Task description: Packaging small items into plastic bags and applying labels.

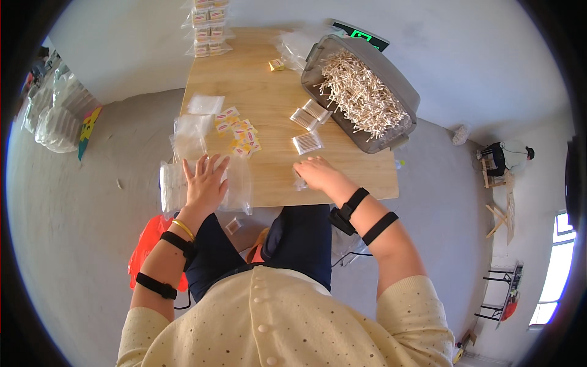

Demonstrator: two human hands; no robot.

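Note:
My left hand [206, 185] lies with spread fingers on a stack of clear plastic bags [237, 186] at the table's near left edge. Close to the near edge on the right, my right hand [319, 173] is closed with its fingers curled down over a small crumpled clear plastic piece [299, 182]; how much of it is gripped is hidden. Beyond that hand lie several small clear packs of cotton swabs [307, 142]. Yellow and white printed cards [244, 137] are spread past the left hand, beside more flat clear bags [191, 131].
A grey bin [315, 79] heaped with loose cotton swabs [361, 92] stands tilted at the table's far right. Packed boxes in bags [210, 27] are stacked at the far left, and a small yellow box [276, 64] sits near the back. A red plastic bag [147, 248] is on the floor.

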